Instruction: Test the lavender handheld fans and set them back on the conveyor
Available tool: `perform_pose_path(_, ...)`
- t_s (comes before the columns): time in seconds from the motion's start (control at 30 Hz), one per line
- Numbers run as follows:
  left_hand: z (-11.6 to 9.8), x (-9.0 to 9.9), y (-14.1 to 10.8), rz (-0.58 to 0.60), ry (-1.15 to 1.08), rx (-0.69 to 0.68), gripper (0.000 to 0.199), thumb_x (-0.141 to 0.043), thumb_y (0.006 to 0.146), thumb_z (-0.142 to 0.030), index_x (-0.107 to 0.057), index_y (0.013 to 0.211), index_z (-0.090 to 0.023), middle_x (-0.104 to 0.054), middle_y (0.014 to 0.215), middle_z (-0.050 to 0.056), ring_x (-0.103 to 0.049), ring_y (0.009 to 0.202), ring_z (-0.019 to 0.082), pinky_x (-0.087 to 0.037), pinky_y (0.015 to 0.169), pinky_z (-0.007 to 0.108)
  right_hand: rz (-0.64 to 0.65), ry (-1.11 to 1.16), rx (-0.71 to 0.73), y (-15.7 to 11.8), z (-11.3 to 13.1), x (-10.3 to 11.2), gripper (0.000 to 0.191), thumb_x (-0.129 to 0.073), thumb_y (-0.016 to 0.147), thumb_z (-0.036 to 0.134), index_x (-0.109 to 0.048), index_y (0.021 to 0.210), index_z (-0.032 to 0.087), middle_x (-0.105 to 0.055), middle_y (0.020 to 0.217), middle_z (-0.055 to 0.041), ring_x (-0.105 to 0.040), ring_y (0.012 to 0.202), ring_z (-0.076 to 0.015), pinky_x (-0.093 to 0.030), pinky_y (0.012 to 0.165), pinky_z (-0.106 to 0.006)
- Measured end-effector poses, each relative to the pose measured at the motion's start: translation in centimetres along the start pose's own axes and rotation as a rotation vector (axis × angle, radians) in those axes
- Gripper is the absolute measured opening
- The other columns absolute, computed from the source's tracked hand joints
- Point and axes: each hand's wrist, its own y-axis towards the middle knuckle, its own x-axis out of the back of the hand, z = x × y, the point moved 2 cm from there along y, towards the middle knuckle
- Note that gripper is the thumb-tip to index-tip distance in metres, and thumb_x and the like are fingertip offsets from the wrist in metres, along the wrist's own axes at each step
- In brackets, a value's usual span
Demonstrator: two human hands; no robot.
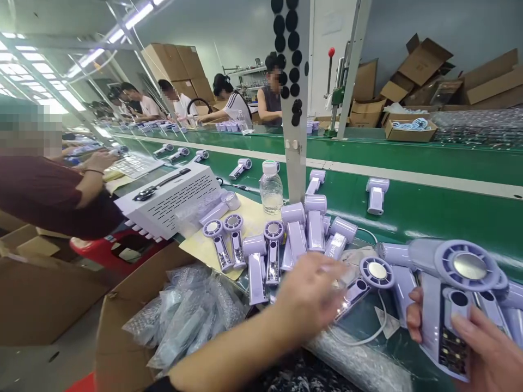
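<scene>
In my right hand (482, 348) is a lilac handheld fan (466, 267), gripped by its handle. Its round head has a silver disc in the middle, and the lower handle shows a bare circuit board. My left hand (312, 294) reaches across the bench, its fingers smeared by motion, close to another lilac fan (376, 272) that lies tilted. Whether the left fingers touch or hold anything cannot be made out. Several more fans (257, 272) stand and lean in a group beyond the left hand. A white cable (363, 342) curls between the hands.
A cardboard box (122, 305) of bubble-wrapped items (188, 321) is at lower left. Behind the fans stands a clear bottle (271, 190) beside a metal post (296, 163). A vented white device (171, 196) sits left. Fans lie along the green conveyor (429, 212); a co-worker (36, 179) sits left.
</scene>
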Motion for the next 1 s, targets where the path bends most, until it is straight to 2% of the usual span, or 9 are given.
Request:
perform_pose_path(0.03, 1.1, 2.7, 0.7, -0.099, 0.266, 0.068, 0.034, -0.048, 0.099, -0.04, -0.075, 0.117, -0.028, -0.074, 0.111, 0.009, -0.065, 0.109, 0.031, -0.052, 0.101, 0.049, 0.04, -0.021, 0.002, -0.2, 0.3, -0.4, 0.05, -0.088, 0.064, 0.042, -0.074, 0.108, 0.025, -0.074, 0.084, -0.0096, -0.07, 0.066, -0.0268, -0.065, 0.057, -0.038)
perform_pose_path(0.07, 2.5, 5.3, 1.5, -0.145, 0.372, 0.143, 0.037, -0.044, 0.1, -0.037, -0.077, 0.11, -0.023, -0.073, 0.11, 0.012, -0.062, 0.111, 0.034, -0.047, 0.103, 0.054, 0.1, -0.037, 0.013, -0.4, 0.7, -0.9, 0.047, -0.086, 0.067, 0.044, -0.074, 0.108, 0.024, -0.074, 0.084, -0.0102, -0.07, 0.067, -0.0273, -0.064, 0.058, -0.039)
perform_pose_path(0.17, 7.6, 10.5, 4.4, -0.101, 0.552, 0.293, 0.034, -0.045, 0.094, -0.021, -0.078, 0.084, -0.016, -0.072, 0.097, 0.019, -0.057, 0.112, 0.042, -0.036, 0.102, 0.068, 0.276, -0.061, 0.05, -1.2, 1.5, -2.5, 0.04, -0.079, 0.078, 0.046, -0.075, 0.11, 0.023, -0.074, 0.089, -0.0121, -0.069, 0.074, -0.0279, -0.063, 0.063, -0.04)
perform_pose_path(0.27, 11.8, 11.3, 6.6, 0.093, 0.648, 0.317, 0.019, -0.06, 0.076, -0.01, -0.073, 0.064, -0.017, -0.074, 0.092, 0.019, -0.057, 0.111, 0.042, -0.028, 0.107, 0.067, 0.318, -0.041, 0.143, -2.3, 1.9, -4.6, 0.036, -0.074, 0.084, 0.046, -0.075, 0.111, 0.022, -0.072, 0.09, -0.0113, -0.066, 0.075, -0.0248, -0.06, 0.065, -0.036)
perform_pose_path(0.4, 14.1, 10.2, 7.6, 0.273, 0.735, 0.283, 0.015, -0.063, 0.068, -0.009, -0.071, 0.059, -0.017, -0.074, 0.081, 0.016, -0.058, 0.104, 0.038, -0.025, 0.111, 0.063, 0.37, 0.016, 0.194, -3.2, 1.7, -6.7, 0.032, -0.068, 0.089, 0.045, -0.071, 0.111, 0.021, -0.071, 0.086, -0.0076, -0.062, 0.072, -0.0193, -0.053, 0.066, -0.03)
perform_pose_path(0.63, 14.9, 10.1, 8.0, 0.346, 0.809, 0.254, 0.014, -0.065, 0.072, -0.021, -0.073, 0.06, -0.017, -0.068, 0.066, 0.012, -0.06, 0.091, 0.037, -0.034, 0.101, 0.066, 0.475, 0.016, 0.196, -3.1, 1.8, -6.8, 0.034, -0.067, 0.091, 0.048, -0.065, 0.111, 0.02, -0.069, 0.086, -0.0047, -0.058, 0.071, -0.0171, -0.046, 0.066, -0.029)
perform_pose_path(0.83, 14.8, 10.9, 8.5, 0.237, 0.796, 0.24, 0.023, -0.062, 0.079, -0.031, -0.063, 0.06, -0.018, -0.055, 0.062, 0.005, -0.057, 0.084, 0.03, -0.038, 0.095, 0.056, 0.487, 0.056, 0.19, -3.5, 2.1, -6.1, 0.037, -0.067, 0.09, 0.047, -0.061, 0.116, 0.022, -0.068, 0.09, -0.0061, -0.059, 0.075, -0.0198, -0.047, 0.07, -0.033)
perform_pose_path(0.93, 12.0, 11.7, 8.1, 0.128, 0.748, 0.213, 0.023, -0.052, 0.087, -0.032, -0.059, 0.069, -0.02, -0.055, 0.072, 0.003, -0.053, 0.079, 0.026, -0.04, 0.084, 0.044, 0.495, 0.067, 0.181, -3.6, 2.0, -5.7, 0.039, -0.067, 0.087, 0.043, -0.06, 0.121, 0.023, -0.067, 0.095, -0.0071, -0.06, 0.079, -0.0217, -0.05, 0.073, -0.036)
perform_pose_path(1.0, 7.8, 11.4, 7.2, -0.002, 0.551, 0.153, 0.021, -0.051, 0.091, -0.038, -0.059, 0.077, -0.023, -0.056, 0.079, 0.002, -0.051, 0.075, 0.023, -0.037, 0.074, 0.036, 0.501, 0.064, 0.2, -3.6, 1.9, -5.7, 0.042, -0.068, 0.085, 0.039, -0.059, 0.124, 0.023, -0.067, 0.097, -0.0072, -0.06, 0.084, -0.0231, -0.051, 0.075, -0.037)
